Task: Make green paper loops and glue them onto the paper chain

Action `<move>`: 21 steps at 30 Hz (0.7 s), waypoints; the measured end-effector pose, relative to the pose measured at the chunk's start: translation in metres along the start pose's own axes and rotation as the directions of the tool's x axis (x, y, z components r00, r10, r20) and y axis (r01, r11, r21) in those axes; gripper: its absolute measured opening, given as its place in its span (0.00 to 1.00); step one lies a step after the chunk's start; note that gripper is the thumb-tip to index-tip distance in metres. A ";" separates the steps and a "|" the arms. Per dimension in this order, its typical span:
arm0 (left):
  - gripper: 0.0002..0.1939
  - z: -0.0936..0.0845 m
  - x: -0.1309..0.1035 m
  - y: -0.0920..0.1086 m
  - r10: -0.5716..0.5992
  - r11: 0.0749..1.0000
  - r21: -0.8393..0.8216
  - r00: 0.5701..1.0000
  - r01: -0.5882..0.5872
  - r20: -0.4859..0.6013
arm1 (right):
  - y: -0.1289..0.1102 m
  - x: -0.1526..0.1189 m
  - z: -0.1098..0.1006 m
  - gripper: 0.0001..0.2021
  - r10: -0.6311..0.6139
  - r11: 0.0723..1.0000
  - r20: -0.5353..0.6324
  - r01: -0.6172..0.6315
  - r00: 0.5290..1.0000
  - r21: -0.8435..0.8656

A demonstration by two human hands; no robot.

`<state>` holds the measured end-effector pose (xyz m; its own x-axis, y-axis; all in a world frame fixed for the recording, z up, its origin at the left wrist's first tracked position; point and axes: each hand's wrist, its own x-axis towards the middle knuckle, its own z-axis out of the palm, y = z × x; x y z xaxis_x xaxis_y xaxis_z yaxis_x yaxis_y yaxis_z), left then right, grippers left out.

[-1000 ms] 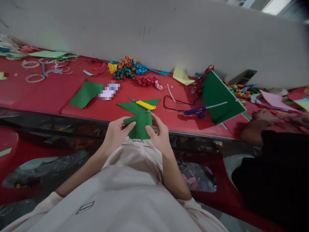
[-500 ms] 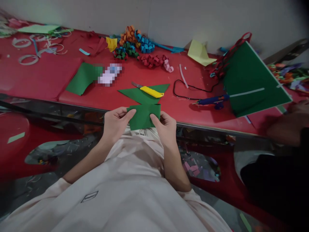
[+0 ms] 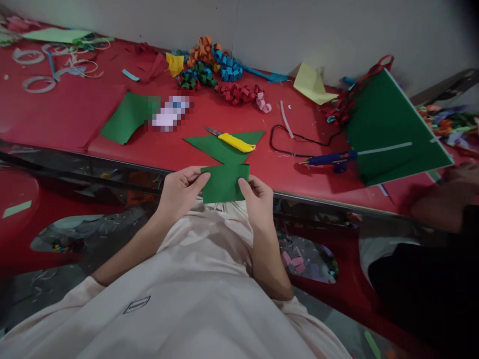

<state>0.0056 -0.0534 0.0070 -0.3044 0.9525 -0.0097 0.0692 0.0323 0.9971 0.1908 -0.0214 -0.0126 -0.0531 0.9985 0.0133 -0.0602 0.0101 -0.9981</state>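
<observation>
In the head view, a small rectangle of green paper (image 3: 224, 183) is being held at its sides by two bare hands, in front of the lap at the near edge of a red tabletop (image 3: 318, 180). Its left side is being pinched by the fingers of the left hand (image 3: 182, 189), its right side by those of the right hand (image 3: 259, 197). Whether it is being doubled over cannot be told. Just beyond, a pointed green piece (image 3: 200, 144) is being overlain by a yellow-handled cutter (image 3: 236, 142), and a blue glue gun (image 3: 329, 158) is being left ungripped at right. The step in hand seems to be shaping or checking the rectangle; level edges and an even pinch are seemingly being called for next.
</observation>
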 end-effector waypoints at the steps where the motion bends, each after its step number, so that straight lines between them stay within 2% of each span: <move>1: 0.17 0.000 0.000 0.000 -0.005 1.000 0.001 1.000 0.005 -0.007 | 0.001 0.000 -0.001 0.16 -0.005 1.000 -0.004 0.005 1.000 0.002; 5: 0.16 -0.002 -0.001 -0.001 -0.016 1.000 0.007 1.000 0.016 -0.024 | 0.006 0.002 -0.005 0.16 -0.029 1.000 0.015 0.029 0.999 0.011; 8: 0.18 -0.007 -0.001 -0.003 -0.027 0.999 0.038 1.000 0.027 -0.008 | 0.006 0.003 -0.006 0.13 -0.027 0.999 -0.063 0.030 0.998 0.045; 10: 0.19 -0.012 -0.001 -0.002 0.018 0.992 0.122 0.999 -0.023 0.043 | 0.003 0.002 -0.007 0.11 -0.052 0.999 -0.092 0.052 0.994 -0.002; 11: 0.21 -0.015 -0.002 -0.001 0.070 0.979 0.187 0.993 -0.086 0.090 | 0.000 0.000 -0.007 0.10 -0.080 0.995 -0.058 0.076 0.995 -0.058; 13: 0.26 -0.018 -0.002 0.003 0.183 0.913 0.322 0.957 -0.250 0.226 | -0.005 -0.004 -0.006 0.08 -0.153 0.967 0.096 0.169 0.984 -0.191; 15: 0.22 -0.018 -0.003 0.006 0.253 0.834 0.396 0.905 -0.383 0.343 | -0.010 -0.008 -0.003 0.06 -0.216 0.912 0.266 0.292 0.940 -0.290; 17: 0.12 -0.017 -0.004 0.007 0.294 0.794 0.418 0.881 -0.440 0.370 | -0.013 -0.011 0.001 0.05 -0.258 0.856 0.349 0.381 0.901 -0.350; 19: 0.11 -0.016 -0.005 0.005 0.316 0.786 0.425 0.883 -0.448 0.347 | -0.014 -0.011 0.004 0.05 -0.263 0.831 0.372 0.405 0.890 -0.382; 21: 0.11 -0.017 -0.005 0.001 0.305 0.790 0.442 0.898 -0.425 0.318 | -0.015 -0.009 0.005 0.05 -0.248 0.844 0.375 0.389 0.893 -0.370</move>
<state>-0.0092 -0.0635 0.0093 0.0499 0.9613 0.2709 0.6038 -0.2451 0.7585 0.1874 -0.0308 0.0021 -0.4061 0.8694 0.2815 0.2973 0.4169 -0.8589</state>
